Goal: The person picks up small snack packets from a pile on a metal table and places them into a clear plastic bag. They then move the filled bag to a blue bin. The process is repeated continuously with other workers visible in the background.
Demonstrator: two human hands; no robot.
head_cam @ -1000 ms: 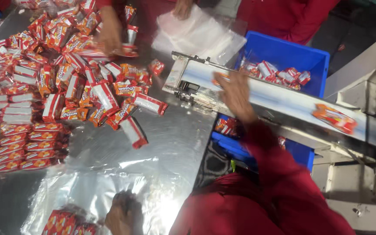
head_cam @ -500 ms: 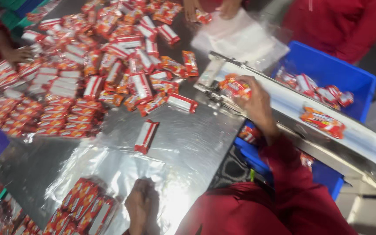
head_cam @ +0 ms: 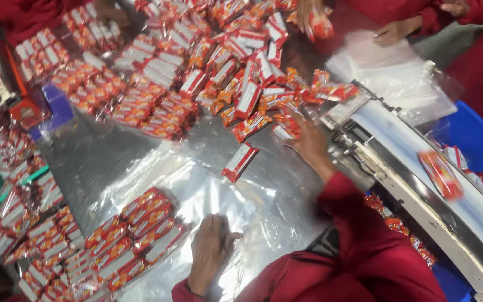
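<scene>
The table [head_cam: 113, 162] is of shiny grey metal and reflects the light in soft patches. A thin clear plastic sheet [head_cam: 219, 196], wrinkled and glossy, lies over its near part. On this sheet, at about 8 o'clock from the middle of the view, rests a flat block of red packets [head_cam: 141, 235] set side by side in tidy rows. All the packets are small, long and rectangular, in glossy red and white wrap.

The left hand [head_cam: 211, 249], at 6 o'clock, lies flat on the plastic sheet with the fingers stretched and close together; it holds nothing and is just beside the right edge of the block of red packets.

The right hand [head_cam: 308, 140], at about 2 o'clock from the left hand, reaches to the loose heap of packets [head_cam: 241, 72] that covers the far half of the table. Its fingers touch packets at the near edge of the heap, but they are blurred, so I cannot tell if it grips one. One single packet [head_cam: 240, 162] lies alone between the heap and the sheet, near this hand at its 8 o'clock.

At 3 o'clock a white conveyor belt [head_cam: 403, 145] with a metal frame carries one red packet [head_cam: 440, 173].
</scene>
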